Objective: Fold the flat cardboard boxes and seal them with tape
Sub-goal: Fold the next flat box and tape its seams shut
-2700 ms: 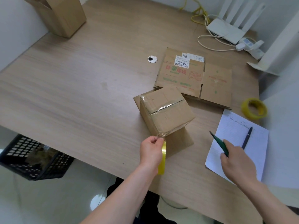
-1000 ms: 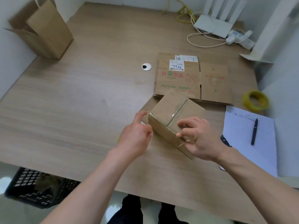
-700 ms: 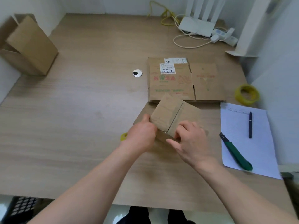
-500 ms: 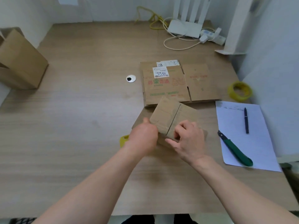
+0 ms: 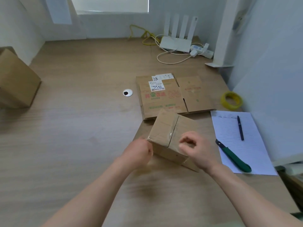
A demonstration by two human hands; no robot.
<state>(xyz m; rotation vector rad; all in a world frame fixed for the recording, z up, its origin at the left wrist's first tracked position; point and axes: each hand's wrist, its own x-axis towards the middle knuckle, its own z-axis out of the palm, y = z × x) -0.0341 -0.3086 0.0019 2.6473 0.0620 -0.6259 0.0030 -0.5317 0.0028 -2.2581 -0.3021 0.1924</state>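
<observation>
- Head view: your left hand [image 5: 139, 150] is curled against the left corner of the small box [image 5: 170, 136], near mid-desk; I cannot tell whether its fingers grip. Your right hand [image 5: 196, 147] hovers, fingers curled, empty.
- Risk: loose tape ends could lift unless pressed.
- Nearby: flat boxes [image 5: 172, 94] behind; knife [image 5: 233, 157] and tape roll [image 5: 231, 100] right, nothing blocking.

A wooden table [image 5: 73, 112] is set against white walls [image 5: 270, 63]; daylight is admitted through a window [image 5: 109, 4] behind it.

Matt brown cardboard box [image 5: 170, 136], glossy clear tape [image 5: 173, 130]; wood-grain table [image 5: 73, 128].
</observation>
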